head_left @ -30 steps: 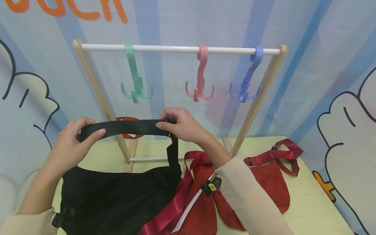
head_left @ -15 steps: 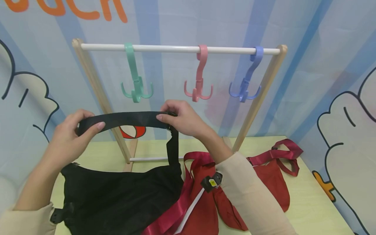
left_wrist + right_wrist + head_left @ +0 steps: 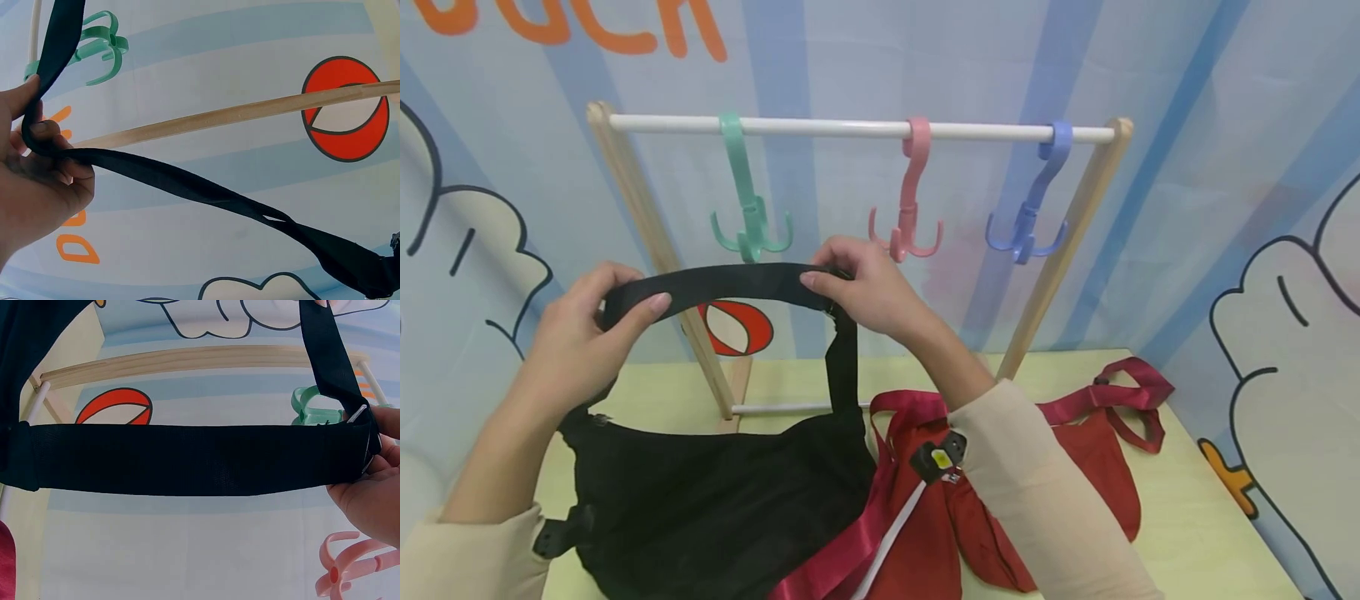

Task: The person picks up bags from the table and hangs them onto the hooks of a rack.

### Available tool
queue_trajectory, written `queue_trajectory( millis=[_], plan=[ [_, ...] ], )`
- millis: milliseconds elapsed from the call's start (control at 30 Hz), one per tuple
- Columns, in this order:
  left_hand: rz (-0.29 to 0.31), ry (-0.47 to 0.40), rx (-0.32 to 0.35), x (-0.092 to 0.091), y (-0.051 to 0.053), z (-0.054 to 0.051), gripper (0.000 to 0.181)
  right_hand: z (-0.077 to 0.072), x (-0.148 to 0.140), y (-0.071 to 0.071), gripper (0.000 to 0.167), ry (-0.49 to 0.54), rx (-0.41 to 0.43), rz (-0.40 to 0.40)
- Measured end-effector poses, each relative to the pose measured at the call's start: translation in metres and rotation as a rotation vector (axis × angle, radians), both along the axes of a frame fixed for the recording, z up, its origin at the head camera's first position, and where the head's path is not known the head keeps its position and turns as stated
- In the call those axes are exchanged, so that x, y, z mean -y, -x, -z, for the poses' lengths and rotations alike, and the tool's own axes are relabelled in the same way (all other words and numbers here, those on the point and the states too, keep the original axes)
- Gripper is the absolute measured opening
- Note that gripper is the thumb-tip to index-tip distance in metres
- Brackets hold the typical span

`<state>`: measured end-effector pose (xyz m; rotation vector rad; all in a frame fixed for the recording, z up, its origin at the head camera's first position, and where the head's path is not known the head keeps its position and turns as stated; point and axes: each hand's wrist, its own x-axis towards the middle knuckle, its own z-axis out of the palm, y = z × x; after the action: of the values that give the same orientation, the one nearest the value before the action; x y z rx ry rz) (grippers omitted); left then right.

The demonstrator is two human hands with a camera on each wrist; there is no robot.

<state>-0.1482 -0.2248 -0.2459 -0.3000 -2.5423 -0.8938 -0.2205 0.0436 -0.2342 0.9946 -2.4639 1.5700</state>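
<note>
Strap [image 3: 722,284] of the black bag [image 3: 722,500] is higher than a second ago, top edge now just below the green hook [image 3: 752,225] at 12 o'clock in head view. Left hand [image 3: 576,342] pinches it at 9 o'clock, right hand [image 3: 880,292] at 3, both closed on it. Bag body at 6 o'clock looks partly lifted, strap likely taking weight.

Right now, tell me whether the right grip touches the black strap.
Touching: in the head view, the right grip pinches the black strap, thumb on its near face.
</note>
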Motion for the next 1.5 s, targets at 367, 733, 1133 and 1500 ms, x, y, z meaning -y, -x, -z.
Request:
queue_trajectory(
  millis=[367,733,1133,1500],
  plan=[
    [-0.016,-0.019,0.001,-0.006,0.003,-0.010,0.031,-0.013,-0.001,0.000,0.008,0.008,-0.015,0.049],
    [-0.030,-0.016,-0.001,-0.008,0.006,-0.019,0.033,-0.022,0.000,0.003,0.008,-0.012,-0.027,0.105],
    [-0.053,-0.010,-0.030,-0.014,0.009,-0.031,0.035,-0.032,0.002,0.005,0.008,-0.012,-0.023,0.191],
    [-0.094,-0.014,-0.046,-0.020,0.013,-0.035,0.036,-0.037,0.004,0.010,0.010,-0.024,-0.024,0.252]
  ],
)
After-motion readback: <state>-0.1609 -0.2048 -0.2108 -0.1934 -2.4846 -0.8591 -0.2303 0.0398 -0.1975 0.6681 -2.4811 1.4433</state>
